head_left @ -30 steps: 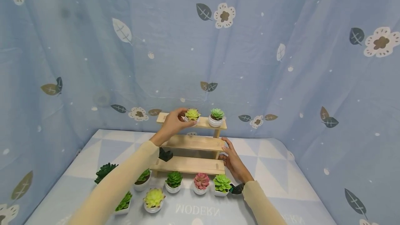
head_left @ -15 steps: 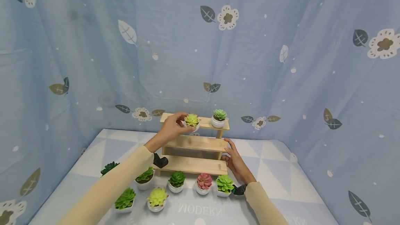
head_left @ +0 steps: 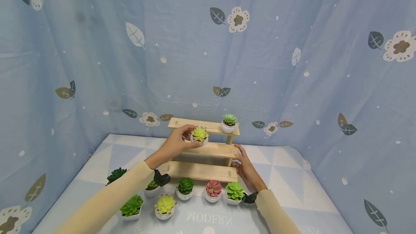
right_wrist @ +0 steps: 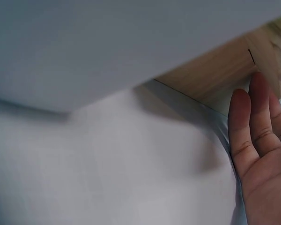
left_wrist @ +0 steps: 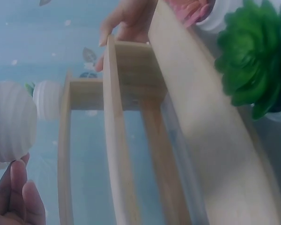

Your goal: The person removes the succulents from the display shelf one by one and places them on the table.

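Note:
My left hand point(head_left: 173, 143) pinches the white ribbed pot of a yellow-green artificial succulent point(head_left: 199, 134). The plant is held upright in front of the top board of a three-tier wooden stand point(head_left: 198, 171). From below, the left wrist view shows the pot point(left_wrist: 14, 122) with fingers against its side. At the stand's right end, my right hand point(head_left: 247, 172) touches the middle tier; its fingers point(right_wrist: 241, 117) look fairly straight against the wood in the right wrist view. A pale green potted succulent point(head_left: 229, 124) stands on the right of the top board.
In front of the stand are a dark green succulent point(head_left: 185, 186), a pink one point(head_left: 213, 189), a bright green one point(head_left: 234, 191) and a yellow one point(head_left: 165, 205). More potted plants point(head_left: 131, 206) sit near the left sleeve. A blue patterned curtain point(head_left: 182, 64) hangs behind.
My left hand has lifted the yellow-green succulent off the top board's area and brought it lower and nearer. The right hand stays at the stand's end. The head view has shifted slightly.

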Action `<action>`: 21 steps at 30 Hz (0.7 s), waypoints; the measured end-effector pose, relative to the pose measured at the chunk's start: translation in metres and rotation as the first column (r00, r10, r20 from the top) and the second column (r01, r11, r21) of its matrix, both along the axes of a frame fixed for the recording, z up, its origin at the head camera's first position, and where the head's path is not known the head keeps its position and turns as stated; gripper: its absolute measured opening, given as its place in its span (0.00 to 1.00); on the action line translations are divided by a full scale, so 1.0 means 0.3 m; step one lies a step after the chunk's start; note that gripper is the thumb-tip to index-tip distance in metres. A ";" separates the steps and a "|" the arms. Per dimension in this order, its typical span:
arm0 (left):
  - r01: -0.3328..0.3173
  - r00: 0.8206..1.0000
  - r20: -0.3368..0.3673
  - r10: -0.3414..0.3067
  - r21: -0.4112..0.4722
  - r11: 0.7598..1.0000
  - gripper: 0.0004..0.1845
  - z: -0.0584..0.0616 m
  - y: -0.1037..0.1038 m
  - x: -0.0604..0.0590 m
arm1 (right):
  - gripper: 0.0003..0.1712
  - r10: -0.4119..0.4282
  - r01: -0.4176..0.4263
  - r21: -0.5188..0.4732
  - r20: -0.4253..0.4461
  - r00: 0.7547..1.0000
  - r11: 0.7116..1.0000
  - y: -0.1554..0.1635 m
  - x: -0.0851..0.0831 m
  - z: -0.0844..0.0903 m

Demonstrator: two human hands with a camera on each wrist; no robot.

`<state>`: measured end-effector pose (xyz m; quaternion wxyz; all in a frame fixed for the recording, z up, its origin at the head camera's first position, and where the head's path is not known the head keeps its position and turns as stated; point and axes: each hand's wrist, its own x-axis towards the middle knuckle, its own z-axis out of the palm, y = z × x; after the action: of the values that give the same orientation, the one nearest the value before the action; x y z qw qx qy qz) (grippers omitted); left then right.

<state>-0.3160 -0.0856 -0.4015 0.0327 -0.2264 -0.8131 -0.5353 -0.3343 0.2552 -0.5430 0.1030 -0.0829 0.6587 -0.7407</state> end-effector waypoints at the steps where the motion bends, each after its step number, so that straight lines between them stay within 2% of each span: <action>1: 0.001 1.000 -0.002 -0.001 -0.002 1.000 0.38 0.000 -0.003 0.007 | 0.29 -0.001 0.001 0.000 0.002 1.000 1.000 0.000 -0.001 -0.002; 15: 0.015 1.000 -0.015 -0.016 -0.062 0.998 0.39 -0.023 -0.028 0.082 | 0.32 -0.004 0.004 -0.016 0.004 1.000 1.000 -0.001 -0.008 -0.015; 21: 0.014 1.000 0.013 -0.013 -0.061 0.998 0.37 -0.021 -0.033 0.121 | 0.31 -0.003 0.003 -0.018 0.008 1.000 1.000 -0.002 -0.004 -0.010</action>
<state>-0.2797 -0.0954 -0.4078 0.0169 -0.2292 -0.8278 -0.5117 -0.3356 0.2546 -0.5461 0.1035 -0.0799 0.6519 -0.7470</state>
